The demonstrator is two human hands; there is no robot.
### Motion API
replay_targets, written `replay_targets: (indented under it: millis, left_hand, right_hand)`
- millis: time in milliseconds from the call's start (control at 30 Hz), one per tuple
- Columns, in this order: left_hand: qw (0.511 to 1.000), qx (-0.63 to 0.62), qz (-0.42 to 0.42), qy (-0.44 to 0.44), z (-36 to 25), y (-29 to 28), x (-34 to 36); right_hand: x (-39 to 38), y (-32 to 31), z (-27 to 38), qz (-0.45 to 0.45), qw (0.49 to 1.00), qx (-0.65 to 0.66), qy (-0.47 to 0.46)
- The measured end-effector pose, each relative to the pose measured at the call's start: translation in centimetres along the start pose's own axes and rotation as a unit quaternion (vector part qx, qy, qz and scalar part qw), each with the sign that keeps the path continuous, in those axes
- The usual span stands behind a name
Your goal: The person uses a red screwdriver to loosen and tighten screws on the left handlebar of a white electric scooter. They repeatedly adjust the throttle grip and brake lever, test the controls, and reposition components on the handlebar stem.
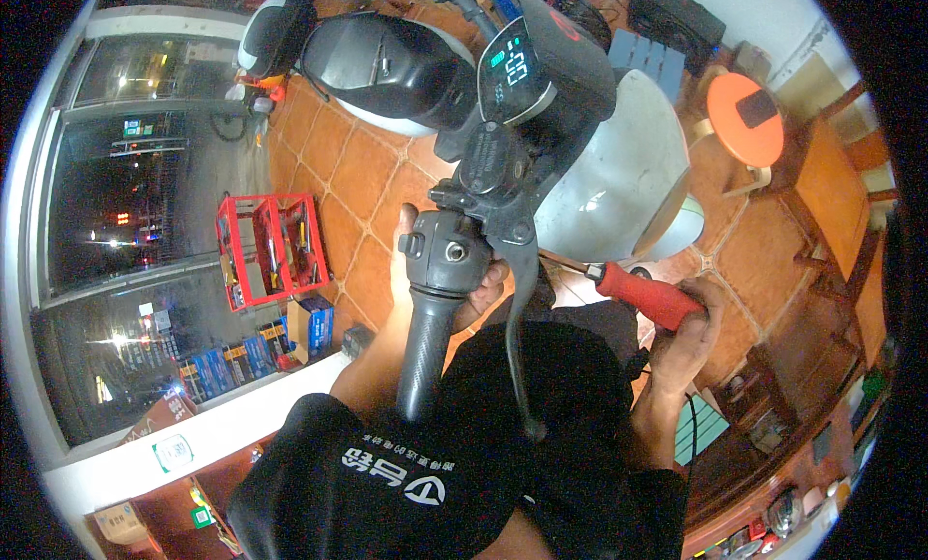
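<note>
- Head view, landmark: black switch housing [464,270], from whose lower side a black handle tube [425,357] is extended.
- Left hand [401,280]: wrapped behind the housing, digits shown at both its sides; the housing appears to be held in this grip, palm hidden. Of the two hands, the nearer to the housing.
- Red-handled screwdriver [638,292]: located right of the housing; long axis slanted from lower right to upper left, toward the housing. Tip concealed behind the brake lever [522,313]; contact cannot be told.
- Right hand [688,342]: placed right of and below the housing; the screwdriver handle's rear end is clasped in its grip, shaft directed leftward.
</note>
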State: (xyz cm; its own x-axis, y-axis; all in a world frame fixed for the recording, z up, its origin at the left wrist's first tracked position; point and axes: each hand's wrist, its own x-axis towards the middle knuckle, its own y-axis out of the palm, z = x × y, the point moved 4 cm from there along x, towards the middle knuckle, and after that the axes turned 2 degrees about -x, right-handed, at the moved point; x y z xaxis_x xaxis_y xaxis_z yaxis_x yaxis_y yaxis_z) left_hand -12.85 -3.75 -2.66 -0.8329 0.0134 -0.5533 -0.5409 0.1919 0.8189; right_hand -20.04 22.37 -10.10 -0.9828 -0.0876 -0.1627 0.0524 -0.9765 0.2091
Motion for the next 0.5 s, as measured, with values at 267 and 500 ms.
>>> replay_targets:
  millis: [267,500]
  left_hand:
    - [0.999,-0.051,0.010,-0.002,0.0,-0.3,-0.3]
    - [0.999,-0.052,-0.004,-0.002,-0.1,-0.1,-0.2]
  right_hand:
    - [-0.2,-0.2,-0.8,0.030,0.999,0.032,0.017]
    - [0.2,1.8,1.4,0.023,0.991,0.089,-0.092]
